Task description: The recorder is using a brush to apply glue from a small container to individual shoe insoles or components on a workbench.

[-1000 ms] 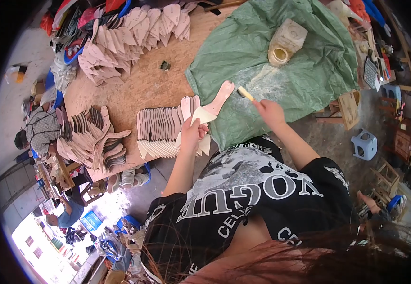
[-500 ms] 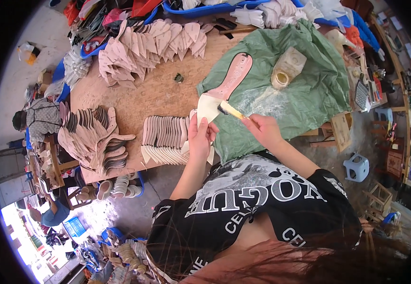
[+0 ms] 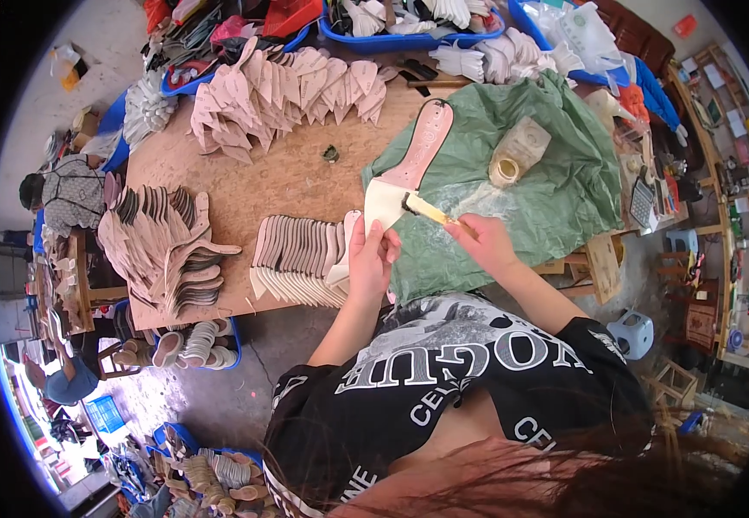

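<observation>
My left hand [image 3: 372,259] pinches the cream-coloured end of a shoe insole [image 3: 424,151]. The insole's pink part, dark along its edge, points away from me over a green plastic sheet [image 3: 573,216]. My right hand [image 3: 486,244] grips a small flat brush [image 3: 431,211] with a pale yellow handle. The brush's dark tip rests against the cream part, close to its right edge. Beyond my right hand, a cloudy plastic bottle [image 3: 528,148] lies tilted on the sheet, its round mouth facing me. Whitish smears mark the sheet around it.
Left of my left hand a neat row of overlapping insoles [image 3: 297,250] lies on the wooden table [image 3: 279,173]. More insoles are heaped at the left [image 3: 158,250] and along the back [image 3: 288,91]. Blue bins [image 3: 409,43] line the far edge. Someone works at the far left [image 3: 76,194].
The whole view has shifted slightly. The brush tip sits a little lower on the cream part than before. Both hands keep their holds.
</observation>
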The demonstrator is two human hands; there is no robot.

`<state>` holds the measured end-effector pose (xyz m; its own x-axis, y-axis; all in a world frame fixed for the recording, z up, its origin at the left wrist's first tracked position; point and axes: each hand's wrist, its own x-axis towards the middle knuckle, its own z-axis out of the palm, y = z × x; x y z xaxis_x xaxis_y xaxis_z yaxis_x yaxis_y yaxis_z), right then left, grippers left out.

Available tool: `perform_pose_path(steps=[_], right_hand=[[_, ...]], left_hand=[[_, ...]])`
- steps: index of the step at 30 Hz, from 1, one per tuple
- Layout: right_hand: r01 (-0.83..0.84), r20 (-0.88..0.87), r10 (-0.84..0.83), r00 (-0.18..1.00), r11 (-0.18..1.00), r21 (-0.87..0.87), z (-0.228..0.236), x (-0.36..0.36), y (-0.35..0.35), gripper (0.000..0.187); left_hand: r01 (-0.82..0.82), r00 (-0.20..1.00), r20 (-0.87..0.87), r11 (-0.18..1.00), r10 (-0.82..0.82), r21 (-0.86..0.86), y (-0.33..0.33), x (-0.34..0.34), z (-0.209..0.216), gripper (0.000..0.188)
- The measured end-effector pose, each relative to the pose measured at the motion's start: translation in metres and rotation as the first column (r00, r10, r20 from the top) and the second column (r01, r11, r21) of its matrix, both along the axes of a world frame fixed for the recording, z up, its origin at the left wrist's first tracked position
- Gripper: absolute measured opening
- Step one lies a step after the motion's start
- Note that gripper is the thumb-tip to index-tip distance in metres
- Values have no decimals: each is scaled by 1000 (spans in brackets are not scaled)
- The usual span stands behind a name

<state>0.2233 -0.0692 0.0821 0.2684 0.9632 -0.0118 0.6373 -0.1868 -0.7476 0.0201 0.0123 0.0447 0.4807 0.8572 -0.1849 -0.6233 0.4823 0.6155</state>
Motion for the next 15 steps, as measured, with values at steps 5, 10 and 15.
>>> perform_pose_path(steps=[5, 10, 15], right_hand=[[48, 350, -137, 927, 967, 252, -9, 22, 7, 35], [56, 250, -105, 962, 979, 194, 23, 8, 0, 37], [-22, 263, -34, 964, 978, 207, 25, -18, 18, 37]], left_hand=[[20, 1000, 23, 998, -19, -52, 2, -6, -1, 16], [-6, 993, -114, 1000, 6, -3, -3, -1, 3, 16], [29, 964, -267, 997, -9, 73, -8, 7, 5, 17]])
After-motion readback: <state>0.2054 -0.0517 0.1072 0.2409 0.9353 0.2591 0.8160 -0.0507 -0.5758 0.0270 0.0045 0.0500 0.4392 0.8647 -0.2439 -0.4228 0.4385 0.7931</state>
